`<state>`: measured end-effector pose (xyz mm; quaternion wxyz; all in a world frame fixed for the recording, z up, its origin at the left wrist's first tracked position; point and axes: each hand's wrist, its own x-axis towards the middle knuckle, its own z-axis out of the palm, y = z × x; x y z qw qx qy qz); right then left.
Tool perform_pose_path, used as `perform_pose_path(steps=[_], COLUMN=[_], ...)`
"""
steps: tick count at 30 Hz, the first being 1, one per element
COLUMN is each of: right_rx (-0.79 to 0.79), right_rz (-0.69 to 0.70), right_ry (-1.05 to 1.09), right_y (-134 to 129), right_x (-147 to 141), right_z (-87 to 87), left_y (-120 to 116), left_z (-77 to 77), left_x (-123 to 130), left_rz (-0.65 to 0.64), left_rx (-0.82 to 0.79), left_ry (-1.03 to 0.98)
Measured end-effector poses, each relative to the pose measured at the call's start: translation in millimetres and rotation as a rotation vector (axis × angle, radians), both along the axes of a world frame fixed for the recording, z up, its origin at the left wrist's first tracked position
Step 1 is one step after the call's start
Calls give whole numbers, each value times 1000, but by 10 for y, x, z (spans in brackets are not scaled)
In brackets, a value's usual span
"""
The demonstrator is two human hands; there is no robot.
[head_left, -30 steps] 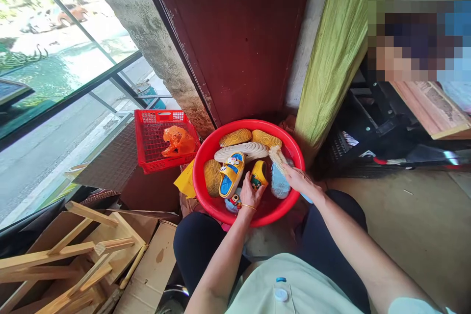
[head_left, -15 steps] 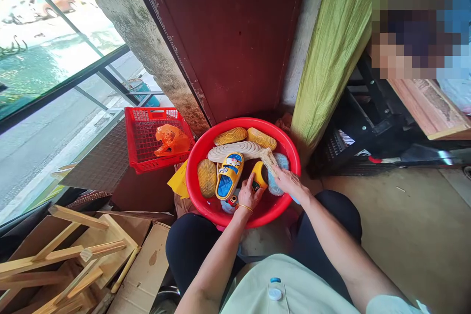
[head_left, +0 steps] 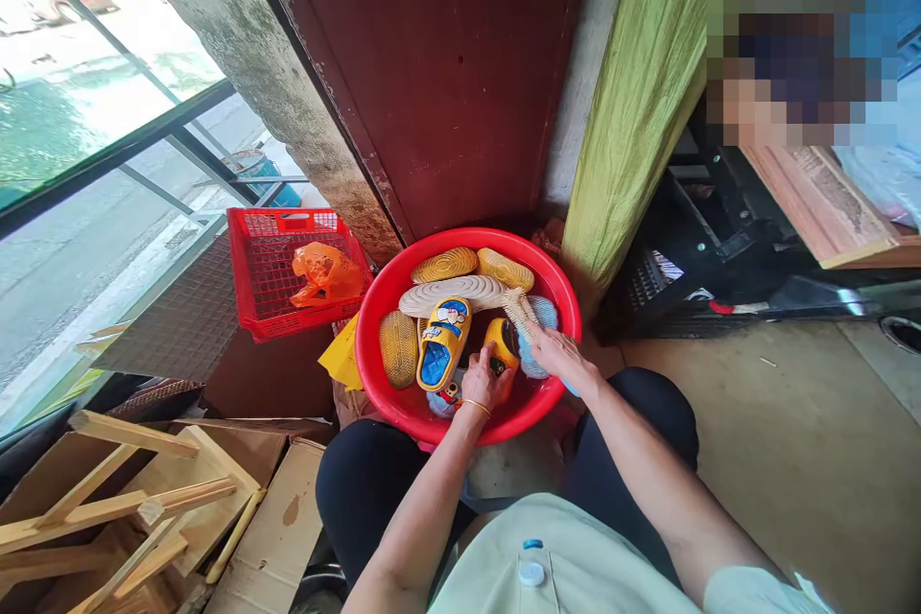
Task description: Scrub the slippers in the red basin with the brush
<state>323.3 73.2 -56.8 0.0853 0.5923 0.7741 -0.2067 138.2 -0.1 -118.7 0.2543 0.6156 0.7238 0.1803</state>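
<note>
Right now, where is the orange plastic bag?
In the head view, the orange plastic bag sits inside the red plastic crate, just left of the red basin.

A little yellow shoe [head_left: 499, 342] stands tipped up on its side (it has a tiny bright picture on it). A pale brush [head_left: 519, 310] with stiff hairs lies pressed on a light blue shoe [head_left: 538, 345] just beside it.
</note>
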Motion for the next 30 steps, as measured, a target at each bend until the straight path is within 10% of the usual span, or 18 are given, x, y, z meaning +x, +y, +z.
perform_pose_path(steps=[30], right_rx=[138], right_rz=[-38], right_ry=[199], right_y=[-8], right_x=[78], right_z=[-315], left_y=[-35], left_z=[-7], left_x=[27], left_rz=[1], left_rx=[81], left_ry=[-22])
